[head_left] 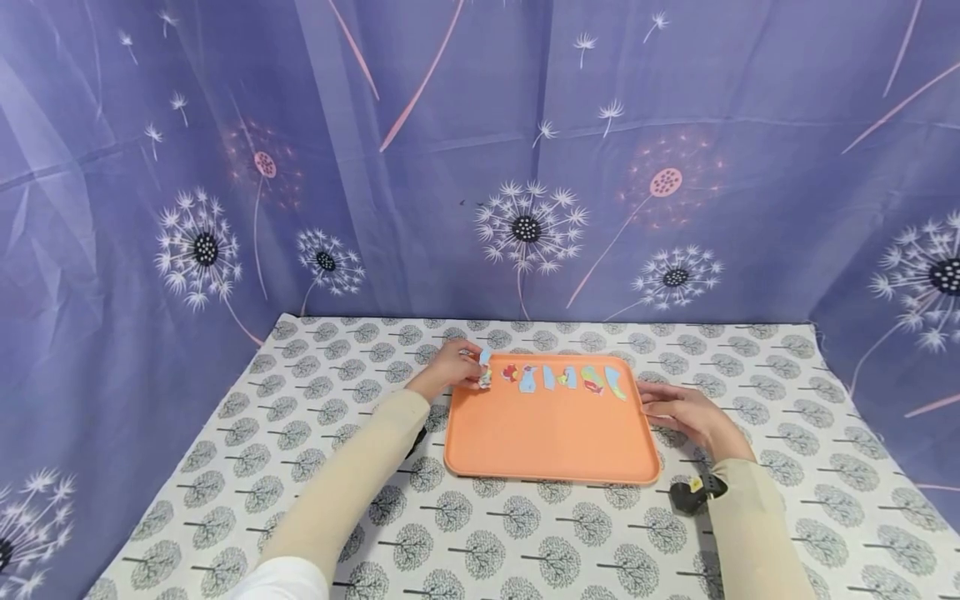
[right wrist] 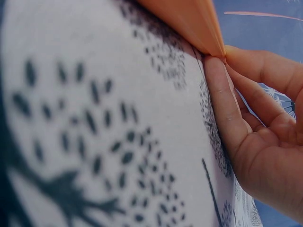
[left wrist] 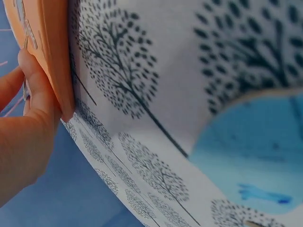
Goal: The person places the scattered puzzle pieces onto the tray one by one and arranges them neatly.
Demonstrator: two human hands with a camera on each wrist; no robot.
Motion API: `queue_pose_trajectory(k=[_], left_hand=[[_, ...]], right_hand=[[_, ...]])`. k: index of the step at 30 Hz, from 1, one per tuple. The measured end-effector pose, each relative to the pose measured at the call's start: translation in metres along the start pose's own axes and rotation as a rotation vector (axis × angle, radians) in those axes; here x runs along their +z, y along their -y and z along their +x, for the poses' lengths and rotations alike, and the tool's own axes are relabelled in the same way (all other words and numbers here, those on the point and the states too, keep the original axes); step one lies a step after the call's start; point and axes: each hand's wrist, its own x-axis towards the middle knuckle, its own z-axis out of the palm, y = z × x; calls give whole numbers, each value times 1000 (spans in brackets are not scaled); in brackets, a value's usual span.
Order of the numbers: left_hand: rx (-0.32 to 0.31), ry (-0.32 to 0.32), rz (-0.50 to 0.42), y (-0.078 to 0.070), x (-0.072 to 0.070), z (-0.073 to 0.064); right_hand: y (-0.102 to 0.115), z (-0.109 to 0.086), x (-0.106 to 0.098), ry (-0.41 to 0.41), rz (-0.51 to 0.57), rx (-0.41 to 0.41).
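Observation:
At the far left corner of an orange tray, my left hand pinches a flat, light blue and multicoloured puzzle piece between thumb and fingers. Only the thin edge of that piece shows in the left wrist view. To its right, several cut-out puzzle pieces in blue, red, yellow and green lie in a row along the tray's far side. My right hand is at the tray's right side. In the right wrist view, its thumb and forefinger grip the tray's rim.
A white cloth printed with grey trees covers the table. Purple dandelion-patterned curtains hang behind and at both sides. A black device is strapped on the right wrist.

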Motion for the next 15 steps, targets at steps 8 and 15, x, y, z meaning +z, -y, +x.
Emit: queue_pose_trajectory(k=[8, 15], left_hand=[[-4, -9, 31, -1, 10, 3], [1, -11, 44, 7, 11, 11]], right_hand=[[0, 2, -1, -7, -6, 2], [0, 3, -1, -7, -2, 17]])
